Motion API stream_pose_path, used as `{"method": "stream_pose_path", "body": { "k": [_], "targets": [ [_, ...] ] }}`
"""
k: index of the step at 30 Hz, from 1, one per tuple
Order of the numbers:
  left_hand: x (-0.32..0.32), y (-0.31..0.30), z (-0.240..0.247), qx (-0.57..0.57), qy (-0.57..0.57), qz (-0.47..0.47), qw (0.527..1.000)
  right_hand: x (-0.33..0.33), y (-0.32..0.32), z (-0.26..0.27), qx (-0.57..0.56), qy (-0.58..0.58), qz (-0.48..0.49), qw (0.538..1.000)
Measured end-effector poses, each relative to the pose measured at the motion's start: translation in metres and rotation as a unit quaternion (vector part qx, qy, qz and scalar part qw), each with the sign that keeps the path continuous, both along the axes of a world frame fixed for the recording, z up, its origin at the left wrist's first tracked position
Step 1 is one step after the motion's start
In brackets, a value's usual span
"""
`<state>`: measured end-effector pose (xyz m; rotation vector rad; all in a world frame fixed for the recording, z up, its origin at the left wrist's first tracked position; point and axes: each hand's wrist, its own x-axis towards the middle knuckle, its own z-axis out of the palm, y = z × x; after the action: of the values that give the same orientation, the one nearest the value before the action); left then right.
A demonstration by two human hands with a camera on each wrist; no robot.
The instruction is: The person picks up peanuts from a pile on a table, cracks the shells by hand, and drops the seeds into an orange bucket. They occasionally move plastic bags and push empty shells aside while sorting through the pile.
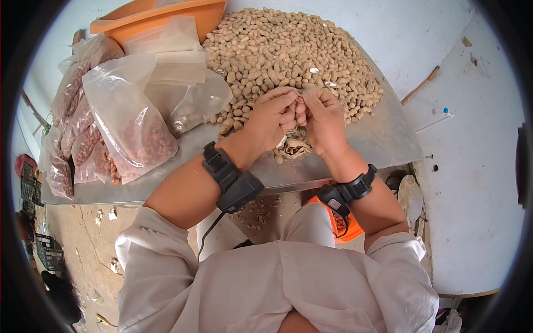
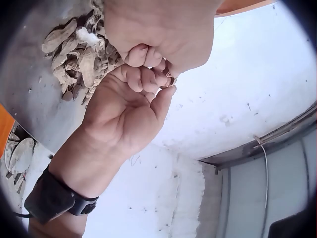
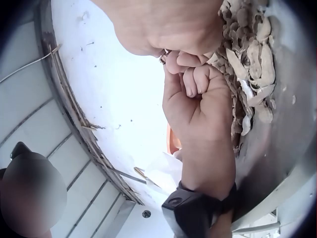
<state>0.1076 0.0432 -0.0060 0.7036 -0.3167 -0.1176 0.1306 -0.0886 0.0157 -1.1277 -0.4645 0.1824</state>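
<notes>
Both hands meet above the near edge of a big heap of unshelled peanuts [image 1: 288, 53]. The left hand [image 1: 270, 117] and the right hand [image 1: 326, 121] pinch one peanut [image 2: 171, 81] between thumbs and forefingers, the other fingers curled under. Most of this peanut is hidden by the fingertips; a bit of it shows dark in the right wrist view. Right below the hands, a small pile of broken peanut shells [image 1: 295, 147] lies on the metal table [image 1: 383, 145].
Clear plastic bags of reddish shelled peanuts [image 1: 145, 139] stand at the table's left, beside empty-looking bags [image 1: 176, 69]. Behind them sits an orange basin [image 1: 161, 19]. An orange container [image 1: 350, 228] is below the table edge. Shell bits [image 1: 258, 213] litter the floor.
</notes>
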Motion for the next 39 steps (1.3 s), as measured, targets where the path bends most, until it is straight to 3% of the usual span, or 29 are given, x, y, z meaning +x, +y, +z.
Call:
{"method": "stream_pose_path", "body": {
  "k": [3, 9, 15, 18, 24, 27, 33, 36, 39],
  "targets": [
    [0.003, 0.003, -0.006, -0.034, 0.039, -0.016, 0.999, -0.005, 0.002, 0.004, -0.133, -0.168, -0.069, 0.974],
    [0.004, 0.004, -0.007, -0.065, 0.066, -0.03, 0.995, -0.001, -0.001, 0.009, -0.296, -0.363, -0.14, 0.872],
    [0.005, 0.004, -0.007, -0.076, 0.083, -0.029, 0.993, 0.002, -0.005, 0.017, -0.337, -0.426, -0.127, 0.83],
    [0.006, 0.005, -0.008, -0.066, 0.078, -0.028, 0.994, 0.001, -0.007, 0.022, -0.353, -0.408, -0.111, 0.834],
    [0.006, 0.004, -0.008, -0.087, 0.109, -0.014, 0.99, 0.012, -0.01, 0.023, -0.299, -0.52, -0.122, 0.791],
    [0.004, 0.006, -0.005, -0.09, 0.099, -0.025, 0.991, 0.012, -0.011, 0.027, -0.315, -0.491, -0.06, 0.81],
    [0.007, 0.007, -0.008, -0.078, 0.097, -0.042, 0.991, 0.011, -0.009, 0.026, -0.322, -0.466, -0.065, 0.822],
    [0.006, 0.006, -0.005, -0.063, 0.087, -0.051, 0.993, 0.01, -0.008, 0.022, -0.297, -0.43, -0.072, 0.849],
    [0.003, 0.005, -0.001, -0.054, 0.08, -0.043, 0.994, 0.016, -0.01, 0.018, -0.258, -0.311, -0.043, 0.914]
  ]
}}
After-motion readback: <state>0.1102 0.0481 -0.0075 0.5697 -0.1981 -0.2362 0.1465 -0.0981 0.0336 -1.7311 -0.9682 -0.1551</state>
